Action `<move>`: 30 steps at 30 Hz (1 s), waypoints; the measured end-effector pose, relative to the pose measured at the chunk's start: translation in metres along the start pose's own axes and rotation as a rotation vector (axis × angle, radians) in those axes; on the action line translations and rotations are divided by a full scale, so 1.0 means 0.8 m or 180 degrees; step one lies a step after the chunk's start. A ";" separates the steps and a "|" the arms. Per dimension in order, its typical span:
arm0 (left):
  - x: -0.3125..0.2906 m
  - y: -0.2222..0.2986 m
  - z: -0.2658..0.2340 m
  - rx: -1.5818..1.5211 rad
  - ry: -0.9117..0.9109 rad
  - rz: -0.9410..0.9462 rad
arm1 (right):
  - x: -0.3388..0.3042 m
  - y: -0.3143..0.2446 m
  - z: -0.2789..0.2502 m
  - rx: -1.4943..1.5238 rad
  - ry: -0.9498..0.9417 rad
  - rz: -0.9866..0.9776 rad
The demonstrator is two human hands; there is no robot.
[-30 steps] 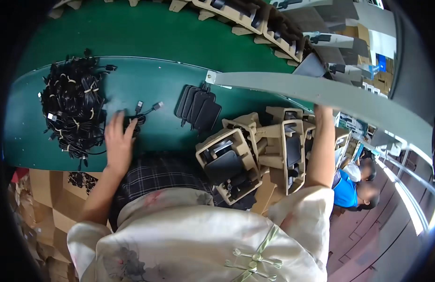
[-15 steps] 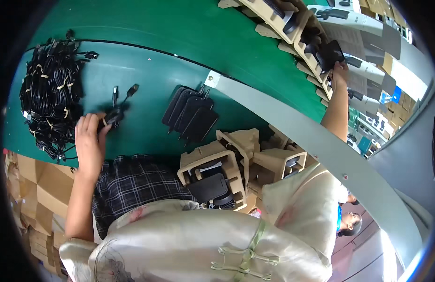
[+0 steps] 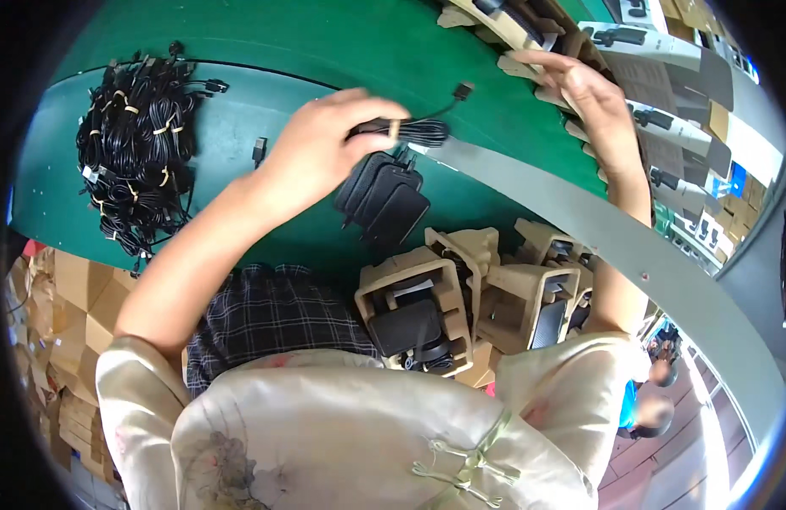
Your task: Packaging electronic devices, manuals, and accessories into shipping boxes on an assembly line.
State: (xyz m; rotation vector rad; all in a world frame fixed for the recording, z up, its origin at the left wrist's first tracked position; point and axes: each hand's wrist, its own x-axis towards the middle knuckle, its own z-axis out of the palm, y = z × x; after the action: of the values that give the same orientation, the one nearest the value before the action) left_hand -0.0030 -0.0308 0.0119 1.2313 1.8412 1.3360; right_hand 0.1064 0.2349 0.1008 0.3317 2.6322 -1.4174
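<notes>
My left hand is closed on a black cable bundle, held by a tan tie, one plug end sticking out beyond it. The bundle is over the green surface, near the end of a grey metal strip. Off to the right, my right hand has its fingers apart beside a row of brown moulded pulp trays; no object shows in it. Several flat black adapters lie stacked below my left hand. A large pile of tied black cables sits at the left.
More pulp trays holding black parts stand close to my body. Opened printed boxes line the far right. Cardboard boxes lie at the lower left. The grey strip curves across the right side, over my right forearm.
My left hand has lifted the cable bundle off the table and carried it right. My right hand no longer shows the black square piece it held at the trays; its fingers have spread.
</notes>
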 end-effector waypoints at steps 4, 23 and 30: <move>0.066 0.029 0.025 0.0097 -0.0062 0.0372 | 0.015 0.001 0.030 0.0463 -0.0691 -0.0524; 0.142 0.061 0.098 -0.3449 0.0178 -0.1486 | 0.031 -0.018 0.059 -0.2043 0.2466 -0.1504; 0.139 0.036 0.080 -0.2372 -0.1393 -0.1533 | -0.023 0.012 0.031 -0.2270 0.0486 -0.1098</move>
State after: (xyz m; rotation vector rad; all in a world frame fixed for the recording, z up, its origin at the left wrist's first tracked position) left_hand 0.0125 0.0994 0.0248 0.5673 1.0693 1.1810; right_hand 0.1270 0.2170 0.0833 -0.1085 3.1997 -0.4286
